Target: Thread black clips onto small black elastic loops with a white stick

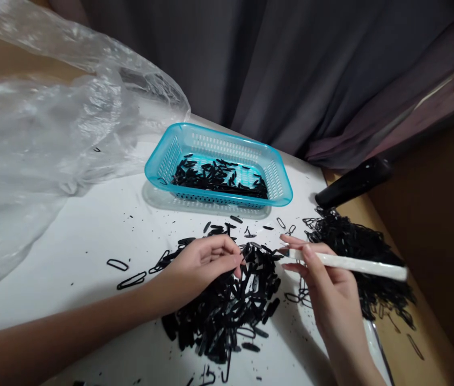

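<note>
My left hand (211, 257) is closed in a pinch over a heap of small black elongated pieces (219, 316). A small black piece (244, 256) shows at its fingertips, partly hidden by them. To the right, my right hand (323, 273) grips a slim white-handled tool (359, 265). Its short, pointed metal tip faces left toward the left fingertips, with a gap between them. The exact kind of blade is too small to tell. Behind the heap stands a blue plastic basket (281, 198) with more black pieces inside.
A tangled pile of thin black loops (348, 252) lies at the right edge of the white surface (102, 225). Near it is a black cylinder (351, 182). Crumpled clear plastic (50, 128) covers the left side. A dark curtain (251, 64) hangs behind the basket.
</note>
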Demonstrator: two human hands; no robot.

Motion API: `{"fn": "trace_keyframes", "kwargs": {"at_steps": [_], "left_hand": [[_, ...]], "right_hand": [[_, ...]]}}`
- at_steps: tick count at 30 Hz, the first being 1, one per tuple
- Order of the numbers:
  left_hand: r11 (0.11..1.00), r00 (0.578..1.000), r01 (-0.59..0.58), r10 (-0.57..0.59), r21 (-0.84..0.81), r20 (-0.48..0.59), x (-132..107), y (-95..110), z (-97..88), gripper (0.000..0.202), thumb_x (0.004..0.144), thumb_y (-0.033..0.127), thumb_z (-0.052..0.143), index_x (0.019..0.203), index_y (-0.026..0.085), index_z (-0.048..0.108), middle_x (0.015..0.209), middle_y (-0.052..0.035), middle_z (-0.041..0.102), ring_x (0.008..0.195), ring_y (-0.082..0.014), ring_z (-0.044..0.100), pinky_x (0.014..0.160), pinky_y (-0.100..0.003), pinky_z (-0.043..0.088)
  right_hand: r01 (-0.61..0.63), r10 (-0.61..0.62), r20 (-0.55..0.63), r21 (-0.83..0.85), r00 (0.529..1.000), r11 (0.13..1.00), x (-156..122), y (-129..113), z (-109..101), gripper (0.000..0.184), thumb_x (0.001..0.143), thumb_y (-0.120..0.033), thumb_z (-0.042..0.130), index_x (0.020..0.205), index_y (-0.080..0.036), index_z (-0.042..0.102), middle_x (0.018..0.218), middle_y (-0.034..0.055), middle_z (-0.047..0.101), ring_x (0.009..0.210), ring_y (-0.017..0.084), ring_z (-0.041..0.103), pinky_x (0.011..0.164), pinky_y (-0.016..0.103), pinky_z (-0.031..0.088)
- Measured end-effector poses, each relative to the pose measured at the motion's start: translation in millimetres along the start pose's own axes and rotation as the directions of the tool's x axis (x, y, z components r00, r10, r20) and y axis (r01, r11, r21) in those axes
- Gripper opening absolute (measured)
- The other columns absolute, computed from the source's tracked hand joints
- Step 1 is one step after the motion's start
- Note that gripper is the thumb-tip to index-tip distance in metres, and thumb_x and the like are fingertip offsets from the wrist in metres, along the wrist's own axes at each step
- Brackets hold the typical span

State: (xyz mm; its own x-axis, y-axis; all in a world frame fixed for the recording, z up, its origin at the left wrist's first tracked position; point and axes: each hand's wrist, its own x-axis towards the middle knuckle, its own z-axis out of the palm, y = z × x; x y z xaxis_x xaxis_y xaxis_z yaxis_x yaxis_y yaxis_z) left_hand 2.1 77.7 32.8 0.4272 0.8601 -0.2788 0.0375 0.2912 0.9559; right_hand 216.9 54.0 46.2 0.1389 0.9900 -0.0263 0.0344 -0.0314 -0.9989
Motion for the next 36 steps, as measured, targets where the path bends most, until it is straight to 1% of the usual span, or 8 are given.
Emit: {"fn": "trace_keyframes", "kwargs": {"at_steps": [5, 11, 15, 18, 23, 29, 33, 36], "left_hand": [[0.999, 0.999, -0.035, 0.035, -0.008, 0.015, 2.6, -4.9, -1.4, 0.019, 0.09, 0.037, 0.06, 0.083, 0.019, 0.062, 0.079, -0.0003, 0.074, 0.075, -0.0146, 0.065, 0.065, -0.024, 0.046], [0.996, 0.997, -0.057, 0.053, -0.075, -0.054, 6.7, -12.7, -2.1, 0.017, 0.087, 0.035, 0.066, 0.09, 0.019, 0.062, 0.088, -0.0023, 0.077, 0.079, -0.0156, 0.069, 0.068, -0.024, 0.051], [0.994, 0.995, -0.062, 0.055, -0.089, -0.08, 5.7, -12.3, -2.2, 0.015, 0.084, 0.032, 0.07, 0.086, 0.019, 0.063, 0.085, -0.0011, 0.076, 0.081, -0.0161, 0.071, 0.072, -0.024, 0.053], [0.997, 0.995, -0.057, 0.051, -0.061, -0.091, 4.1, -11.3, -1.0, 0.015, 0.08, 0.031, 0.074, 0.085, 0.019, 0.066, 0.082, -0.0002, 0.076, 0.081, -0.0166, 0.071, 0.074, -0.025, 0.053], [0.997, 0.996, -0.071, 0.071, 0.008, -0.051, 1.5, -10.6, 1.5, 0.017, 0.083, 0.034, 0.071, 0.092, 0.02, 0.072, 0.09, -0.0014, 0.077, 0.085, -0.0173, 0.07, 0.077, -0.026, 0.053], [0.997, 0.997, -0.072, 0.072, 0.041, 0.004, -1.1, -4.7, 0.7, 0.029, 0.094, 0.04, 0.053, 0.105, 0.021, 0.072, 0.107, -0.0042, 0.075, 0.098, -0.0205, 0.068, 0.077, -0.027, 0.052], [0.994, 0.998, -0.067, 0.068, 0.087, -0.01, -1.7, -2.3, 2.6, 0.022, 0.084, 0.032, 0.062, 0.102, 0.022, 0.069, 0.102, -0.0031, 0.075, 0.098, -0.0213, 0.067, 0.088, -0.031, 0.049], [0.978, 0.998, -0.049, 0.057, 0.203, -0.035, -2.8, -2.3, 5.1, 0.015, 0.078, 0.029, 0.066, 0.091, 0.021, 0.069, 0.09, -0.0015, 0.074, 0.09, -0.0206, 0.066, 0.083, -0.031, 0.049]], "right_hand": [[-0.034, 0.032, 0.183, 0.005, 0.983, 0.999, -7.8, 0.3, 9.2, 0.018, 0.093, -0.036, 0.064, 0.084, -0.024, 0.075, 0.102, 0.0034, 0.073, 0.076, 0.013, 0.065, 0.067, 0.022, 0.057], [-0.125, 0.12, 0.429, -0.018, 0.895, 0.992, -15.7, 12.8, 20.1, 0.016, 0.091, -0.037, 0.067, 0.088, -0.025, 0.076, 0.109, 0.0054, 0.073, 0.114, 0.021, 0.063, 0.102, 0.038, 0.049], [-0.149, 0.128, 0.477, 0.008, 0.87, 0.989, -19.4, 18.9, 24.2, 0.014, 0.089, -0.039, 0.069, 0.09, -0.027, 0.076, 0.108, 0.005, 0.074, 0.116, 0.022, 0.062, 0.103, 0.039, 0.048], [-0.152, 0.13, 0.474, 0.007, 0.871, 0.988, -21.0, 19.9, 27.0, 0.015, 0.087, -0.041, 0.071, 0.087, -0.026, 0.076, 0.098, 0.0043, 0.074, 0.108, 0.021, 0.065, 0.096, 0.035, 0.052], [-0.205, 0.178, 0.415, 0.021, 0.892, 0.979, -21.2, 21.8, 28.7, 0.018, 0.085, -0.042, 0.073, 0.085, -0.025, 0.076, 0.075, -0.0004, 0.069, 0.071, 0.014, 0.062, 0.069, 0.024, 0.052], [-0.195, 0.173, 0.366, 0.024, 0.915, 0.981, -17.3, 19.1, 25.6, 0.021, 0.087, -0.043, 0.07, 0.087, -0.023, 0.077, 0.081, 0.0022, 0.07, 0.068, 0.014, 0.061, 0.065, 0.025, 0.051], [-0.159, 0.162, 0.283, -0.032, 0.945, 0.987, -14.4, 14.4, 22.2, 0.025, 0.087, -0.046, 0.069, 0.087, -0.022, 0.076, 0.075, 0.0021, 0.067, 0.067, 0.015, 0.059, 0.061, 0.025, 0.049], [-0.116, 0.131, 0.234, -0.075, 0.963, 0.99, -12.8, 13.3, 19.5, 0.024, 0.088, -0.045, 0.068, 0.087, -0.023, 0.076, 0.074, 0.0016, 0.066, 0.067, 0.015, 0.058, 0.06, 0.024, 0.047]]}}
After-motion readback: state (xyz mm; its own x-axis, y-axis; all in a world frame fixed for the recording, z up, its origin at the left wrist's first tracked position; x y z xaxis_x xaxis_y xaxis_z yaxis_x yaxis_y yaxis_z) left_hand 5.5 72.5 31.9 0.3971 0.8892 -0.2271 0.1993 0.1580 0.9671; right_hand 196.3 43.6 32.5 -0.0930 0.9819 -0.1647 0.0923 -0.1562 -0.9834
